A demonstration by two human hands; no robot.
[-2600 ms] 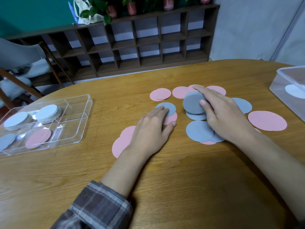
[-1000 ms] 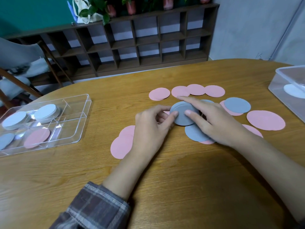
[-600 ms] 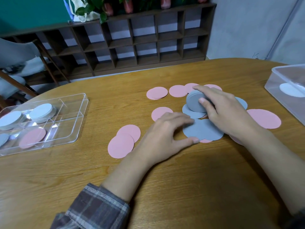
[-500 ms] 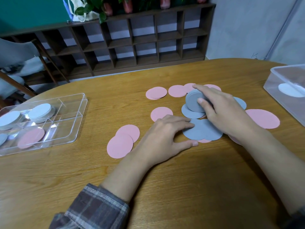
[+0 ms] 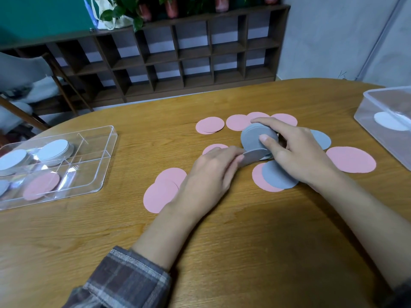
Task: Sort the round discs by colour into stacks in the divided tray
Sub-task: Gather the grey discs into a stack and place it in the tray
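Pink discs (image 5: 210, 125) and grey discs (image 5: 275, 176) lie scattered across the middle of the wooden table (image 5: 244, 252). My right hand (image 5: 295, 152) holds a small stack of grey discs (image 5: 252, 136) on edge, thumb in front and fingers over the top. My left hand (image 5: 211, 172) pinches a single grey disc (image 5: 252, 156), lifted just off the table and touching the foot of that stack. At the far left sits the clear divided tray (image 5: 97, 174), holding white stacks (image 5: 55, 148), a pink disc (image 5: 41, 185) and a grey disc at the frame's edge.
A clear plastic box (image 5: 378, 127) with a white disc (image 5: 391, 121) inside stands at the right table edge. A dark wooden shelf unit (image 5: 189, 56) runs along the wall behind the table. A chair (image 5: 26, 85) stands at the back left.
My left hand has picked a grey disc off the table and carried it up to the stack in my right hand. The pink disc beneath it now shows.
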